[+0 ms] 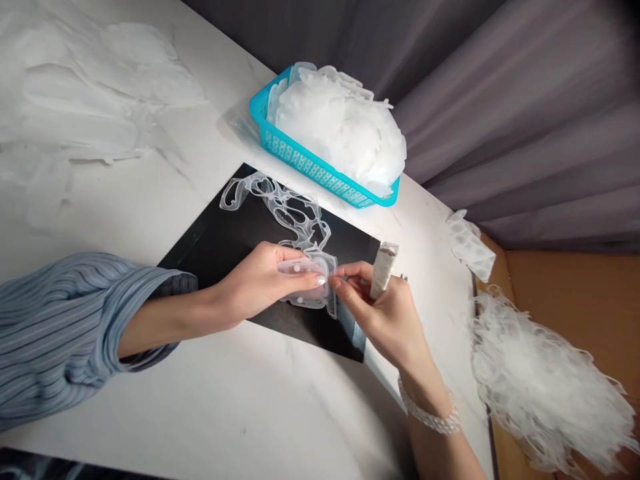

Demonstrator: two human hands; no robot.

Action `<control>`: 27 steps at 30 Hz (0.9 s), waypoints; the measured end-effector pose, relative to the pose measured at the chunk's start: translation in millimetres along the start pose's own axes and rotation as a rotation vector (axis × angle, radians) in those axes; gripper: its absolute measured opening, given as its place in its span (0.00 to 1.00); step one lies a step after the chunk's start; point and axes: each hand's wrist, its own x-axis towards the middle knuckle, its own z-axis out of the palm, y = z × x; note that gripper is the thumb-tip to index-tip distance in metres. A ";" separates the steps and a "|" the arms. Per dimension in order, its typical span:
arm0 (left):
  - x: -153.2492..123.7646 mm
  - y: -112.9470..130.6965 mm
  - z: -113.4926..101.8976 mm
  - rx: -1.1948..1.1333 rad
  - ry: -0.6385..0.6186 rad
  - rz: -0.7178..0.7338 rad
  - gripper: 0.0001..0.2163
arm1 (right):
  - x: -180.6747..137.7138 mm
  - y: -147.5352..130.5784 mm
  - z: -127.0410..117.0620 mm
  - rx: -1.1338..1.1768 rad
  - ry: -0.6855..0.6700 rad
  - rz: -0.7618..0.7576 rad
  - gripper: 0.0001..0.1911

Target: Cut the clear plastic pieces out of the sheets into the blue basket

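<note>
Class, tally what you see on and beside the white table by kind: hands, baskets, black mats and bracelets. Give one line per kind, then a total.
Hands: 2, the left hand and right hand, both pinching a translucent plastic piece
Blue basket: 1
Black mat: 1
Bead bracelet: 1
Total: 5

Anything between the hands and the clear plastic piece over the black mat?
Nothing visible. Left hand already grips the clear plastic piece, and right hand fingers pinch its edge while holding a small white tool. The trimmed strip trails away toward the blue basket.
</note>
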 end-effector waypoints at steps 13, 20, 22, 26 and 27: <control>-9.9 11.1 3.8 0.083 0.007 0.096 0.10 | -14.1 -8.9 -4.2 -0.114 0.060 -0.119 0.07; -29.5 39.7 15.7 0.037 -0.269 0.087 0.06 | 4.2 13.0 1.5 -0.155 0.211 -0.056 0.06; -30.8 47.4 13.5 0.033 -0.346 0.077 0.06 | 17.9 33.4 -6.0 -0.152 0.257 0.022 0.07; -22.3 52.9 2.9 0.036 -0.246 0.108 0.08 | 24.4 48.7 -33.3 -0.136 0.307 0.021 0.12; -19.4 52.1 0.8 0.018 -0.212 0.103 0.09 | 22.3 46.0 -38.4 -0.145 0.313 0.026 0.13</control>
